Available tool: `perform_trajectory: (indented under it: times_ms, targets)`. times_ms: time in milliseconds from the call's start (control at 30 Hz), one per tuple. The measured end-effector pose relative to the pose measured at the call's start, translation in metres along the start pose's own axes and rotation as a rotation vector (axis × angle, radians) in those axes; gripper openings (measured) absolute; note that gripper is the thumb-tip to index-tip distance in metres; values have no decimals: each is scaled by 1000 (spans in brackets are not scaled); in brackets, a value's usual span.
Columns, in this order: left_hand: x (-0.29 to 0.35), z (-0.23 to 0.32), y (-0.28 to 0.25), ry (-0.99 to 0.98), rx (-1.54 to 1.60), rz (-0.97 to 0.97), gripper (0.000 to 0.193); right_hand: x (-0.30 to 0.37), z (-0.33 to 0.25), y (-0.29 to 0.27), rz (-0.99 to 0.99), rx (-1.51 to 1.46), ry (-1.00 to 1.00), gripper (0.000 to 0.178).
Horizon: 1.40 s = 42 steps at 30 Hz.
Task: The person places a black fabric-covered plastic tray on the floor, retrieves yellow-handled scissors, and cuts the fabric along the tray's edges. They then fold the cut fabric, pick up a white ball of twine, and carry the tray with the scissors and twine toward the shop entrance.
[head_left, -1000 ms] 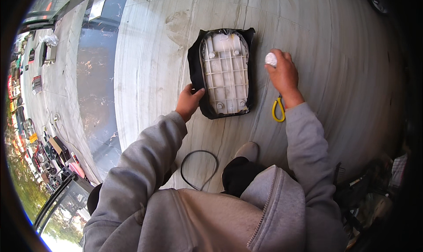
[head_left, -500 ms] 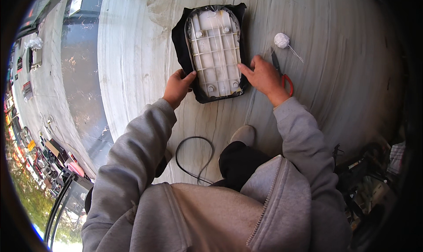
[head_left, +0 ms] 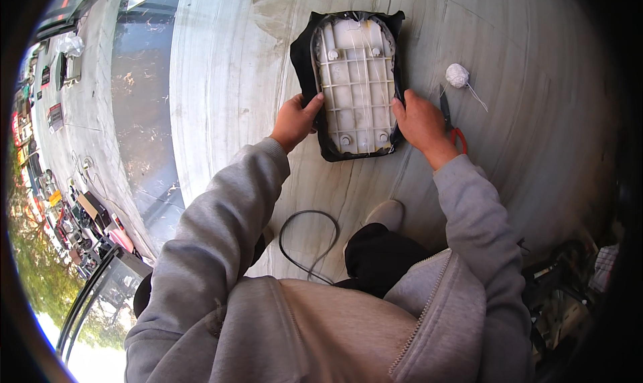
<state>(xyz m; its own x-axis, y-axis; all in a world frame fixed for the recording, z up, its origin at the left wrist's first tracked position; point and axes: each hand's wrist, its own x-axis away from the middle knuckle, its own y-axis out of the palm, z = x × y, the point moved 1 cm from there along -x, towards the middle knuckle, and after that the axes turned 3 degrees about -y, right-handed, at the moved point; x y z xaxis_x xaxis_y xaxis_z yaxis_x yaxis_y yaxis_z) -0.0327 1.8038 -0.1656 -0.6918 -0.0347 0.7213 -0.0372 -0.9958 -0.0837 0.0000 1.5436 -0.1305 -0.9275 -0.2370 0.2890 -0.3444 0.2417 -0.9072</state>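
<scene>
An upturned seat pad lies on the floor in front of me, its white ribbed plastic base (head_left: 347, 95) facing up. Black cover fabric (head_left: 306, 62) wraps its edges and flares loose at the upper left. Thin white string (head_left: 366, 81) runs lengthwise over the ribs. My left hand (head_left: 295, 121) grips the left edge, thumb on top and fingers mostly hidden beneath. On the opposite side my right hand (head_left: 423, 123) holds the right edge, its thumb against the rim. Just beyond that hand lie scissors with red handles (head_left: 459, 140), partly covered by it.
A ball of white string (head_left: 457, 75) with a loose tail sits right of the seat. Closer to my feet a dark cable (head_left: 282, 239) lies looped. Assorted goods (head_left: 84, 215) stand along the far left, and dark clutter (head_left: 559, 282) is at the lower right.
The whole view has shifted, so everything appears farther right. My left hand sits slightly higher along the seat's edge. My right fingers have closed in around the right edge.
</scene>
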Motion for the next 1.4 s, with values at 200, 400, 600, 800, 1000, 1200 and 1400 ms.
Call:
perform_trajectory:
  times_ms: [200,400,600,800,1000,1200,1400]
  targets:
    - [1,6,0,55,-26,-10,34,-2,-4,0,59,38,-26,39]
    - [1,8,-1,92,-229,51,35,-5,-12,-4,80,67,0,39]
    - [1,11,-3,136,-382,95,38,-10,-14,0,197,7,-47,37]
    - [2,12,-3,88,-313,59,36,-9,-14,-4,108,-23,-22,42]
    - [11,3,-1,96,-475,165,48,-5,-16,-9,8,-6,16,43]
    - [33,-19,-5,-143,-412,-165,55,1,-13,-3,28,-4,-19,40]
    - [39,-36,-11,-158,-510,-368,51,6,-9,1,-28,-17,28,36]
